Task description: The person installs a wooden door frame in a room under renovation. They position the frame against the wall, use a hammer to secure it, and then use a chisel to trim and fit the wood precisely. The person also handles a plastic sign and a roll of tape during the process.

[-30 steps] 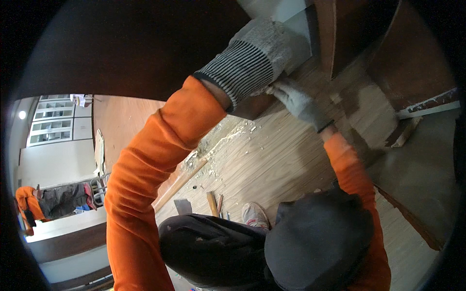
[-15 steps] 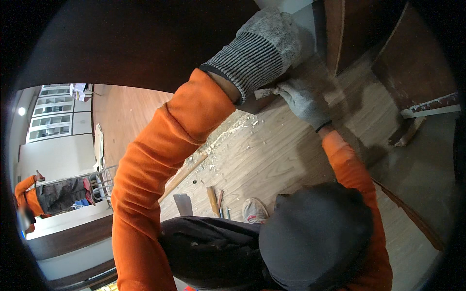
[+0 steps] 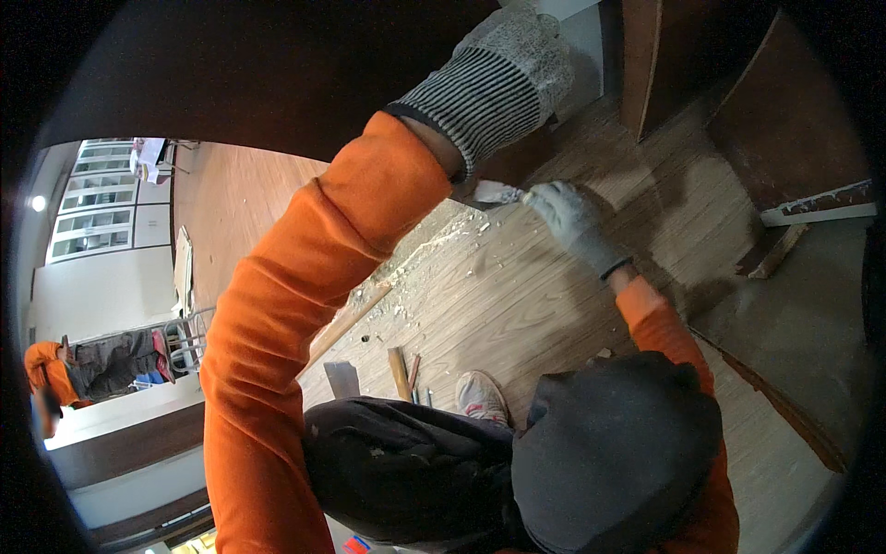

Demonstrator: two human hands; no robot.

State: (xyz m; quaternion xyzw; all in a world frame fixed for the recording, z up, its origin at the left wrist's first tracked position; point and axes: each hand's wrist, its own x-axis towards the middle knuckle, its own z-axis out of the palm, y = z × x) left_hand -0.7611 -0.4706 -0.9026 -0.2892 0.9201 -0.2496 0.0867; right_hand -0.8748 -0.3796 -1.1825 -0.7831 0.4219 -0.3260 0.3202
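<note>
My left hand [image 3: 517, 65], in a grey knitted glove with a striped cuff, is raised beside a large dark brown panel [image 3: 249, 88]. Its fingers are turned away, so I cannot see whether they grip anything. Lower and to the right, my right hand [image 3: 570, 222], also gloved in grey, is closed around one end of a short, flat, whitish piece [image 3: 498, 192] resembling a scraper. That piece points left, close to the dark lower edge of the panelwork and above the wood-look floor [image 3: 517, 305]. Its gripped end is hidden by my fingers.
Pale debris [image 3: 443, 240] litters the floor beside a wooden strip [image 3: 346, 328]. A grey block [image 3: 341, 379] and a wooden-handled tool [image 3: 400, 372] lie near my shoe [image 3: 482, 397]. Dark boards [image 3: 794, 120] stand at right. Another person [image 3: 101, 365] in orange is at far left.
My right hand has moved slightly down with the whitish piece, which now shows more of its flat side. My left hand has shifted slightly upward. The other person's arm has lowered.
</note>
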